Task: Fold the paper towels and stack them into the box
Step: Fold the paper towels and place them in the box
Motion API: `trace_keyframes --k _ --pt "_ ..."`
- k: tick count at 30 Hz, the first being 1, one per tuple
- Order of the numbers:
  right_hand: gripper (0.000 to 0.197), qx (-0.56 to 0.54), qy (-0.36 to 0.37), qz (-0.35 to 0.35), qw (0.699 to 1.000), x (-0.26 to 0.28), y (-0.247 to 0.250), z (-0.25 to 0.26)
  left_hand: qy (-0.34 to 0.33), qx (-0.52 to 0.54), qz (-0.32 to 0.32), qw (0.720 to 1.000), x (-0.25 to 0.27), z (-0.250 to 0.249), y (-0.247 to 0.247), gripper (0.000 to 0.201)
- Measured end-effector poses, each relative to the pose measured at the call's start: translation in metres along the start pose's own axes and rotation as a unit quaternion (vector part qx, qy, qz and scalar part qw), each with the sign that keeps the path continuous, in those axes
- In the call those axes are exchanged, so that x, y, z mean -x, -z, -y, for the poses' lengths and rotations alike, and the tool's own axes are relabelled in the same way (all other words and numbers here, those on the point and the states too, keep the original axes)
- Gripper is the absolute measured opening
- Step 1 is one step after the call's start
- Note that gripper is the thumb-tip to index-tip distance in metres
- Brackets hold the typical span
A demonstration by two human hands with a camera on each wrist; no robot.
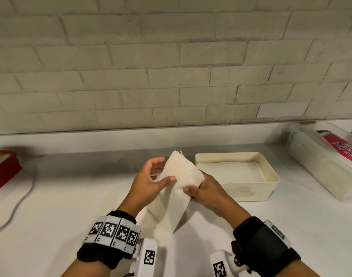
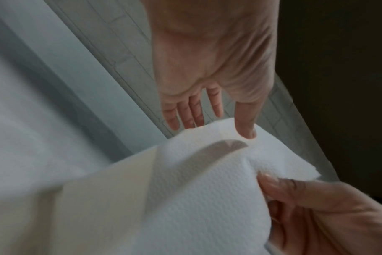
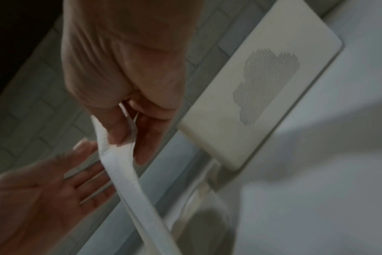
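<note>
A white paper towel (image 1: 181, 174) is held up over the counter, its lower part hanging down to the surface. My right hand (image 1: 193, 189) pinches its right edge between thumb and fingers; the right wrist view shows that hand (image 3: 129, 120) gripping the towel (image 3: 124, 172) edge-on. On the towel's left side is my left hand (image 1: 161, 170), fingers straight, thumb tip touching the front face. In the left wrist view its fingers (image 2: 192, 115) reach behind the towel (image 2: 196, 189). The cream box (image 1: 271, 188) stands just right of my hands, with flat towels (image 1: 231, 172) inside.
A red box (image 1: 3, 170) and a grey cable (image 1: 17, 206) lie at the far left. A clear plastic container (image 1: 315, 168) holding a red package stands at the far right. The white brick wall (image 1: 171, 76) runs behind the counter.
</note>
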State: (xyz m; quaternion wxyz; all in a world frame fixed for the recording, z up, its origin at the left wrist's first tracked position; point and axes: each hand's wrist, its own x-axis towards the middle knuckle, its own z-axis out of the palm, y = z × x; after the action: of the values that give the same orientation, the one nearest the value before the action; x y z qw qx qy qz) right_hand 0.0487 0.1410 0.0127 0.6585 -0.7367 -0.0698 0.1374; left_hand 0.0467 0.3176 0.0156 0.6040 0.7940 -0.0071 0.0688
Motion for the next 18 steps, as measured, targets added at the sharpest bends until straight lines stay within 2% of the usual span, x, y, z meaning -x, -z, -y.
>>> trace_keyframes --k 3,6,9,12,15,18 --pt "0.038 0.017 0.018 0.006 1.000 0.004 0.018 0.013 -0.005 0.054 0.027 0.998 -0.003 -0.010 -0.004 0.051" --pt "0.040 0.008 0.036 -0.018 0.999 0.007 0.032 0.023 0.000 0.098 0.045 0.994 -0.005 -0.020 -0.015 0.045" --pt "0.038 -0.038 0.039 -0.056 0.997 0.007 0.038 0.026 -0.015 0.090 0.045 0.995 -0.001 -0.028 -0.029 0.036" --pt "0.024 -0.068 0.051 -0.114 0.990 0.007 0.042 0.031 -0.017 0.076 0.066 0.995 0.000 -0.028 -0.037 0.035" --pt "0.014 -0.075 0.070 -0.180 0.978 0.006 0.053 0.038 -0.011 0.021 0.084 0.996 -0.002 -0.017 -0.032 0.035" --pt "0.017 -0.053 0.078 -0.220 0.971 0.006 0.066 0.046 0.041 -0.150 0.095 0.983 -0.006 0.002 -0.024 0.026"
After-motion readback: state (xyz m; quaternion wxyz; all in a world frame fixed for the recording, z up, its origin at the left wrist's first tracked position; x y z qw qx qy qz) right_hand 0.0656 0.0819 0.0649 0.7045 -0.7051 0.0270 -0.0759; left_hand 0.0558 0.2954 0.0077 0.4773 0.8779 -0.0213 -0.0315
